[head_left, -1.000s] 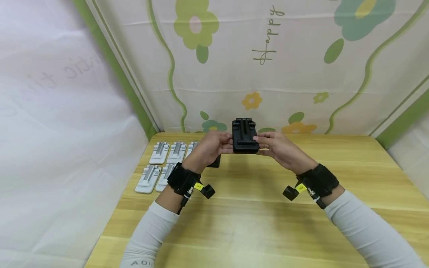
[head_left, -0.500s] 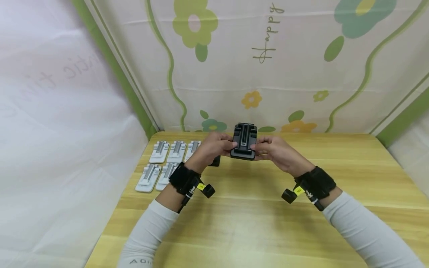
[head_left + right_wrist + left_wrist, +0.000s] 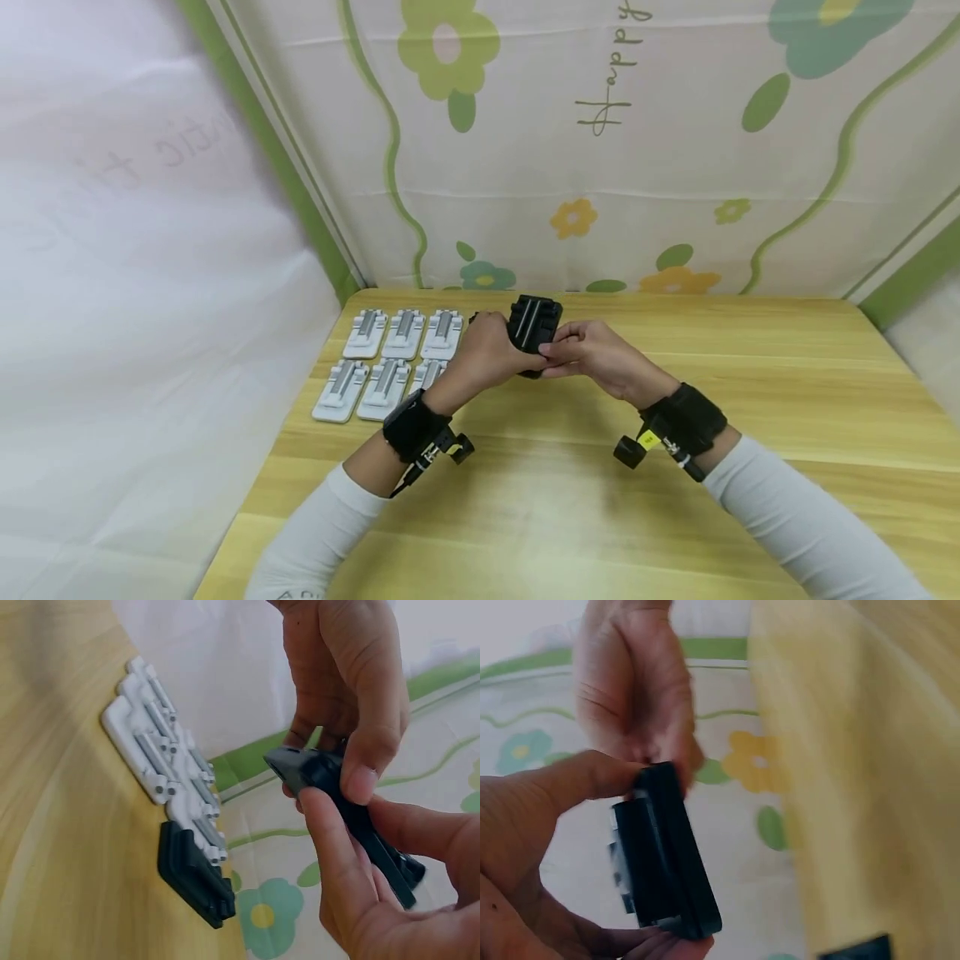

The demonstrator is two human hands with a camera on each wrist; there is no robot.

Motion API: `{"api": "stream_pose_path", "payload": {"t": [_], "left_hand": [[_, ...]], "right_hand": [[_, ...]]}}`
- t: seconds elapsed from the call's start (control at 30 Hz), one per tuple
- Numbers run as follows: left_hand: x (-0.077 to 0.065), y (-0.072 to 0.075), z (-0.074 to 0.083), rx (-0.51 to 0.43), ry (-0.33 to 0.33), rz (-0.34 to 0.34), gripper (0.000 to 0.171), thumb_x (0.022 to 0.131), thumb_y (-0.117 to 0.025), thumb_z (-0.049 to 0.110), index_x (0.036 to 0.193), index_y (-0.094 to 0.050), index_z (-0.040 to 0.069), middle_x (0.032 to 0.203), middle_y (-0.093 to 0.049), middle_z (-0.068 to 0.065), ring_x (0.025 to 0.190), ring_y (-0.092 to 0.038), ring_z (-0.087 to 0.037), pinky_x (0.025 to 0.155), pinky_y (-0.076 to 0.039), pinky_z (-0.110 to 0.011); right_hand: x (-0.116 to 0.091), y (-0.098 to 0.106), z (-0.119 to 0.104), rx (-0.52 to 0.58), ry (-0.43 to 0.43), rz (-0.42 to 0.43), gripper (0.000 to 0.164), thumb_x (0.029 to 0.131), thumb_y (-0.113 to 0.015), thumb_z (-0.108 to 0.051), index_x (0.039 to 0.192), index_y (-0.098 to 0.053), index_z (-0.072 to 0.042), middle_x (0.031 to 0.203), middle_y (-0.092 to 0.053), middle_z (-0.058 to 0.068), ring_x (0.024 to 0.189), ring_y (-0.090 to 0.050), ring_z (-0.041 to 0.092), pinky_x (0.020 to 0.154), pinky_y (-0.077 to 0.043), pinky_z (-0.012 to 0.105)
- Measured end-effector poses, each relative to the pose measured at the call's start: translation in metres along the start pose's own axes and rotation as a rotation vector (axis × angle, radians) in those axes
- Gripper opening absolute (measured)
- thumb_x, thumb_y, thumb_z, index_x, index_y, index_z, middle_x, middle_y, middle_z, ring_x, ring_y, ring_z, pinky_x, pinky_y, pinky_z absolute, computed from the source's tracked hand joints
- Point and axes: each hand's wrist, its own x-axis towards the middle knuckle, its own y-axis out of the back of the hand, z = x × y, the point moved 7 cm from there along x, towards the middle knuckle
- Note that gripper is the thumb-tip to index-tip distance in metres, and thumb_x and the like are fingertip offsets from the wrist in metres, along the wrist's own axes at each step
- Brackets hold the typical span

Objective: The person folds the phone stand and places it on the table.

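Note:
A folded black phone stand [image 3: 534, 323] is held up over the back of the table, tilted to one side. My left hand [image 3: 487, 354] grips its left side, the thumb lying across the lower end. At the lower right corner my right hand [image 3: 600, 362] pinches the stand between thumb and fingers. In the left wrist view the stand [image 3: 676, 855] appears edge-on between the left thumb and fingers. Both hands meet on the black stand [image 3: 330, 776] in the right wrist view. A second black phone stand [image 3: 195, 874] lies on the table, mostly hidden behind my left hand in the head view.
Several white folded phone stands [image 3: 384, 387] lie in two rows on the left of the wooden table [image 3: 555, 517]. One is partly covered by my left wrist. A flower-printed cloth [image 3: 667, 158] rises behind the table's back edge, and a white cloth [image 3: 150, 333] hangs at left.
The held black stand has come down slightly and turned to a slant. My left hand has moved round its side with the thumb across the bottom; the right hand has shifted to the lower corner.

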Motion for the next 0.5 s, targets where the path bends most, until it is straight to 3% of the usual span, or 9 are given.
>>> {"api": "stream_pose_path", "payload": {"t": [0.13, 0.3, 0.4, 0.5], "left_hand": [[-0.005, -0.013, -0.036, -0.047, 0.042, 0.014, 0.038, 0.077, -0.087, 0.036, 0.077, -0.061, 0.009, 0.068, -0.054, -0.002, 0.057, -0.051, -0.016, 0.047, -0.039, -0.026], [-0.017, -0.036, -0.088, 0.013, 0.103, 0.017, 0.048, 0.073, -0.089, 0.030, 0.059, -0.045, 0.015, 0.058, -0.039, 0.003, 0.050, -0.040, -0.013, 0.044, -0.030, -0.023], [-0.022, -0.042, -0.105, 0.055, 0.094, 0.021, 0.053, 0.073, -0.090, 0.028, 0.055, -0.042, 0.015, 0.057, -0.034, 0.003, 0.050, -0.036, -0.013, 0.047, -0.027, -0.023], [-0.025, -0.042, -0.113, 0.087, 0.062, 0.018, 0.060, 0.075, -0.089, 0.027, 0.050, -0.036, 0.017, 0.051, -0.026, 0.006, 0.048, -0.030, -0.013, 0.049, -0.021, -0.024]], "right_hand": [[0.002, -0.001, 0.007, -0.106, -0.012, -0.053, 0.039, 0.108, -0.052, -0.015, 0.137, -0.047, 0.011, 0.129, -0.059, 0.024, 0.115, -0.067, 0.028, 0.104, -0.056, 0.042], [-0.002, 0.020, 0.012, -0.203, -0.039, -0.002, 0.045, 0.110, -0.050, -0.024, 0.142, -0.043, 0.006, 0.136, -0.056, 0.027, 0.127, -0.059, 0.039, 0.110, -0.050, 0.050], [-0.005, 0.030, 0.012, -0.221, -0.048, 0.023, 0.045, 0.110, -0.049, -0.025, 0.143, -0.042, 0.006, 0.135, -0.057, 0.025, 0.128, -0.058, 0.039, 0.111, -0.049, 0.050], [-0.007, 0.035, 0.010, -0.237, -0.045, 0.029, 0.048, 0.110, -0.050, -0.028, 0.144, -0.041, 0.005, 0.134, -0.058, 0.022, 0.126, -0.059, 0.036, 0.108, -0.051, 0.045]]}}
